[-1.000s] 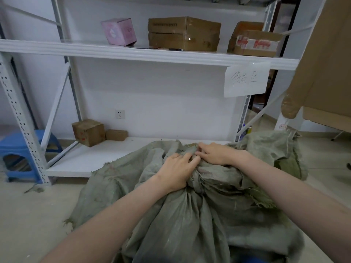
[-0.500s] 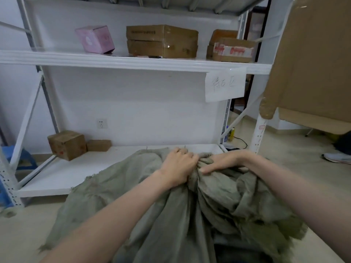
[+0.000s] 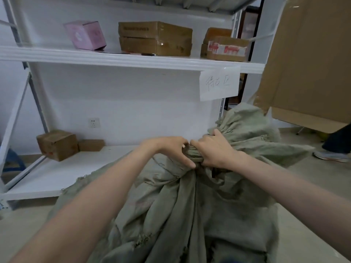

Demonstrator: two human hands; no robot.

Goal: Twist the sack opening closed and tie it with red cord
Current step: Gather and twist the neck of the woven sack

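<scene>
The grey-green woven sack (image 3: 171, 211) stands on the floor before a white shelf rack (image 3: 133, 60), its gathered neck gripped by the left hand (image 3: 173, 149) and right hand (image 3: 214, 150), fingers curled around the bunched fabric, knuckles nearly touching.

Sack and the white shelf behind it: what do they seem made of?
Sack: coarse woven cloth, matte grey-green, with frayed edges and soft folds; jute or woven plastic, I cannot tell. Shelf: likely painted metal, smooth white with a slight sheen and a ribbed front edge.
</scene>
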